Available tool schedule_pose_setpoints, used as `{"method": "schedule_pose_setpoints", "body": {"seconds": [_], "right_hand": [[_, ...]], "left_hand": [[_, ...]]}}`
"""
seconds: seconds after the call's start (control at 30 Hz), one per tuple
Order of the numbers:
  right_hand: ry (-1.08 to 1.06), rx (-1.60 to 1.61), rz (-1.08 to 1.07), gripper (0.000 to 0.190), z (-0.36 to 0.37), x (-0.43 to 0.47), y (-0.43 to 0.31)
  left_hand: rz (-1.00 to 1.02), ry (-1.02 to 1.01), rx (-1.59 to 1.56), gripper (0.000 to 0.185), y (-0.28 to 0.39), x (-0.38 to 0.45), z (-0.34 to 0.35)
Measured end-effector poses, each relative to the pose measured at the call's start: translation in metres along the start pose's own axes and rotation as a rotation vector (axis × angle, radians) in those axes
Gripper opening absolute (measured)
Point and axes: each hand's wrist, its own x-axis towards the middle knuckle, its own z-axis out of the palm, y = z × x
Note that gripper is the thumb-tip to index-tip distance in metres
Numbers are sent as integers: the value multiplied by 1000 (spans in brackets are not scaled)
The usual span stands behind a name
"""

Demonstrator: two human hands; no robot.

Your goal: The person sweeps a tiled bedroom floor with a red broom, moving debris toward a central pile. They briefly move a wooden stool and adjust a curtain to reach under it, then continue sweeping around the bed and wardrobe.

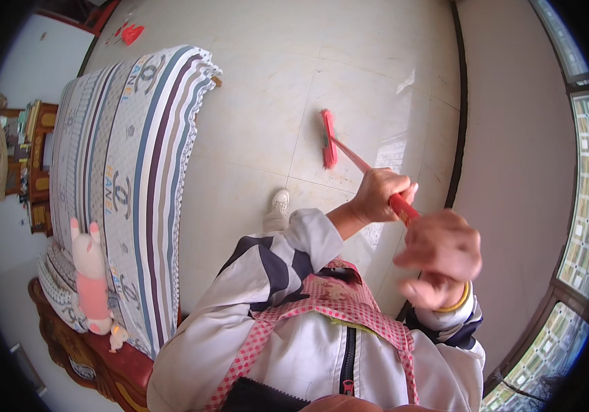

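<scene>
A red broom's head [329, 139] rests on the tiled floor, and its handle slants up towards me at the right. My left hand [384, 194] is closed round the red handle. At the handle's upper end is my right hand [441, 257], blurred, with the thumb apart from the bent fingers; whether it grips the handle cannot be made out. Some small specks of dirt lie on the floor near the broom head.
Left of me stands a bed with a striped sheet [165, 154] and a plush rabbit [92, 288]. My light shoe [280, 201] is on the floor. A wall [516, 154] with windows runs along the right. A red plastic bag [132, 34] lies beyond the bed.
</scene>
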Motion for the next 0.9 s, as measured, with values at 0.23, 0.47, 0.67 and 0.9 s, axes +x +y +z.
{"method": "schedule_pose_setpoints", "body": {"seconds": [0.23,0.47,0.67,0.9], "right_hand": [[1009,58,679,51,6,-47,6],[1253,510,1397,39,155,-158,52],[1370,501,1123,43,232,-212,12],[2252,882,1617,17,262,-232,114]], "left_hand": [[71,-294,-355,39,59,15,-42],[-33,-774,-784,35,52,-19,-67],[-204,-1070,-964,30,39,-61,-74],[-784,-1225,-913,14,-1,-35,-106]]}}
